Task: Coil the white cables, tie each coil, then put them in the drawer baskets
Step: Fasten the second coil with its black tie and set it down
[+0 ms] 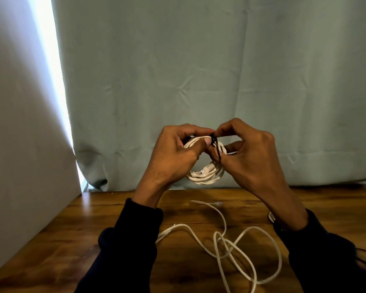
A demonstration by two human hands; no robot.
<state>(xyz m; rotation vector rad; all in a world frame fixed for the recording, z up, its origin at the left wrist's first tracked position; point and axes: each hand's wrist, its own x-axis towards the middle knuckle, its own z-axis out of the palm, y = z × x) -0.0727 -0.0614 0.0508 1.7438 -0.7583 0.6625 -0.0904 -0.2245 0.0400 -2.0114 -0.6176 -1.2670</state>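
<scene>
My left hand [175, 153] grips the light, springy coil [205, 176] at its top while my right hand [249, 153] pinches the thin black tie [217, 149] around it.

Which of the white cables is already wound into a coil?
The white cable held up between the left hand and right hand, the coiled cable, with a black tie around it. The other white cable lies loose on the wooden table.

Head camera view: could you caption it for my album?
Both hands, left and right, fasten a black tie around a coiled white cable.
</scene>
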